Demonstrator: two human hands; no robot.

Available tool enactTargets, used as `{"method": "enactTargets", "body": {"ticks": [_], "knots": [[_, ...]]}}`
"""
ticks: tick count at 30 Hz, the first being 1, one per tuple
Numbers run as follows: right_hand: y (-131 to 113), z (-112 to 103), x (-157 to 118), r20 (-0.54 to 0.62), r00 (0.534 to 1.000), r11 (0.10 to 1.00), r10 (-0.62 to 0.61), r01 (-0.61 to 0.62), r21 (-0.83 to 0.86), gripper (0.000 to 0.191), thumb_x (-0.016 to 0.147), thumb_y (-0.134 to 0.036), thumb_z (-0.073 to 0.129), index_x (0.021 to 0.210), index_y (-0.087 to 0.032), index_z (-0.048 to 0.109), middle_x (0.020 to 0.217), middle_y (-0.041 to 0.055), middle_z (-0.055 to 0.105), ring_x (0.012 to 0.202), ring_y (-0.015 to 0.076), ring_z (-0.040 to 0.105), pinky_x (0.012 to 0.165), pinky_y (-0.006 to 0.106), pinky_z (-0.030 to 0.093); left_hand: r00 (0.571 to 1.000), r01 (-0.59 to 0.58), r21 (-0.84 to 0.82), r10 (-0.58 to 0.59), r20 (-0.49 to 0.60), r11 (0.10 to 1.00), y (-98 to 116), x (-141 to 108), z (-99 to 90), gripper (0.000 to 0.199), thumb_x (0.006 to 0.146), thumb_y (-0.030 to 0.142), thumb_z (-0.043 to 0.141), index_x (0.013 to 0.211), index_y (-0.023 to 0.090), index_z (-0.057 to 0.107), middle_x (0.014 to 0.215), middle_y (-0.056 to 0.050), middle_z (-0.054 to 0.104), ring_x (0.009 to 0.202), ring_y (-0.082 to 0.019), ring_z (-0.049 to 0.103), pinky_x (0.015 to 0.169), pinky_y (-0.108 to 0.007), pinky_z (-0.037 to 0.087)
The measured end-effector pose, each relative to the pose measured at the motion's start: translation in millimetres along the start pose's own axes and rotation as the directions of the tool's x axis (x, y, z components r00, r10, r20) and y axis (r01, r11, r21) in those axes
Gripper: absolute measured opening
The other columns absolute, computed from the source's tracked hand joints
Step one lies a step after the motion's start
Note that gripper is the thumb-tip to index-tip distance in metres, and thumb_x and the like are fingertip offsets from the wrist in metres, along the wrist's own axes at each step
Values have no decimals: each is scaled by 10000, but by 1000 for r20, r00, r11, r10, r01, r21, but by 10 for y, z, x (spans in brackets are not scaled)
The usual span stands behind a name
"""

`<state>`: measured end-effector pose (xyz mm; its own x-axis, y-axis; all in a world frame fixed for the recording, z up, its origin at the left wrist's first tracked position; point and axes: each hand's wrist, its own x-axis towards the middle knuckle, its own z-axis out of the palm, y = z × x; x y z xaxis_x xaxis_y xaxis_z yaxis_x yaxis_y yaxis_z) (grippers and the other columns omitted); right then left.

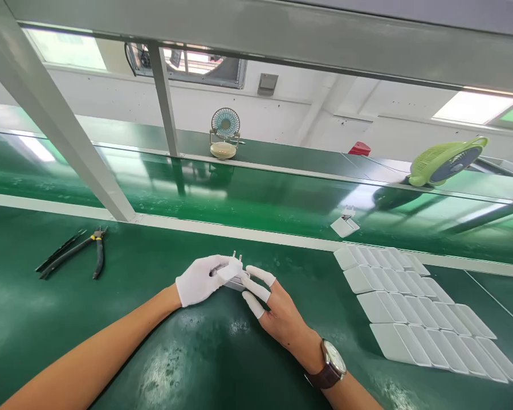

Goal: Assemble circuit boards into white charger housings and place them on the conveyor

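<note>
My left hand [202,280], in a white glove, grips a small white and grey plug device [235,279] above the green table. Two metal prongs stick up from the device. My right hand [277,310], with white finger covers and a wristwatch, is at the device's right side, its covered fingertips pressed round the edge. The lower part of the device is partly hidden by the fingers.
Pliers [94,239] and dark tweezers [60,250] lie at the left. Rows of white covers [410,302] are at the right. Beyond the metal rail [239,232], a white piece [345,226] lies on the green belt [256,199]. Two fans [226,123] [447,162] stand farther back.
</note>
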<state>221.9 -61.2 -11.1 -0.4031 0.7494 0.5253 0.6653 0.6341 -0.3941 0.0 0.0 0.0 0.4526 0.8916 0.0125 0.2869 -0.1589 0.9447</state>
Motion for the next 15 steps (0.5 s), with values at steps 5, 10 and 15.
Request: {"method": "enactTargets", "body": {"ticks": [5,10,15], "knots": [[34,25,27,-6,1000,999,-16,17,36,411,999,-174,543,1399,-265,549,1374,141,597,1201,250,648,957,424,616,999,22,83,-25,31,996,-42,21,-41,382,910,494,588,1123,202,710,957,-35,725,811,-169,630,778,-312,542],[35,59,56,8,1000,1000,1,-1,27,487,1000,-190,552,1468,-304,486,1416,126,582,1233,257,639,990,425,600,999,13,75,-17,52,997,-38,35,0,309,814,396,693,1041,186,701,813,-1,646,708,-140,577,684,-283,521],[47,79,77,28,999,999,-31,31,11,444,999,-207,564,1432,-301,536,1377,116,613,1216,245,652,991,389,599,992,30,-68,-22,127,997,-107,56,28,619,632,287,807,1213,194,616,925,-16,674,773,-177,631,702,-318,552]]}}
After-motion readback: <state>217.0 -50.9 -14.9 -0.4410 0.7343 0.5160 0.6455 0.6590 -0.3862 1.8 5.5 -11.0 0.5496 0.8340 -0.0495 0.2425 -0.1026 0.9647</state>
